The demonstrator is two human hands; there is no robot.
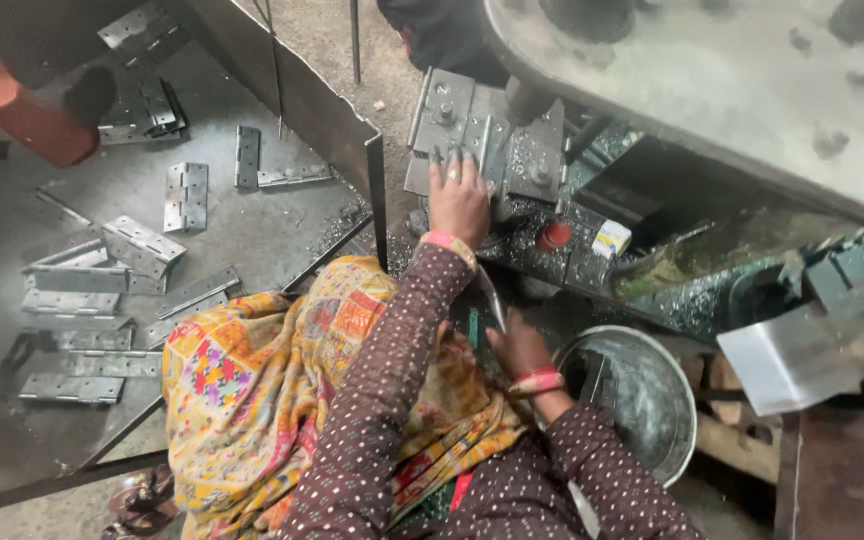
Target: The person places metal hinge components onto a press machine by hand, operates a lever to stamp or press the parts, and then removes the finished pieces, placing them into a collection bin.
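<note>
My left hand reaches forward onto a grey metal hinge plate that lies on the bed of a press machine, fingertips spread over the plate's near edge. My right hand is close to my lap, beside a round metal bowl, and its fingers close on a thin shiny metal piece. Both arms wear dark dotted sleeves with pink bangles at the wrists.
A big metal tray on the left holds several loose grey hinges. Another person's red sleeve shows at top left. A colourful patterned cloth covers my lap. A red knob and metal shavings sit by the machine.
</note>
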